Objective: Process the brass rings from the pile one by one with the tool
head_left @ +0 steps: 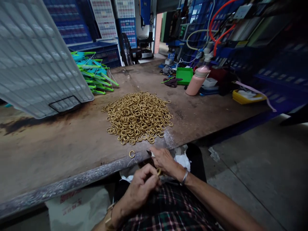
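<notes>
A heap of small brass rings (138, 116) lies on the worn wooden workbench (60, 150). One loose ring (132, 154) sits alone near the bench's front edge. My left hand (141, 187) is closed in a pinch on a brass ring (159, 172), held over my lap below the bench edge. My right hand (163, 160) is closed around a small dark-tipped tool (149, 153) at the bench edge, touching the left hand's fingers. A bracelet is on my right wrist and a watch on my left.
A white plastic crate (36, 61) leans at the back left. Beside it lies a pile of green and blue plastic parts (95, 72). A pink bottle (197, 80), a green tray (184, 75) and a yellow tray (245, 96) stand at the back right. A white bag (79, 205) hangs under the bench.
</notes>
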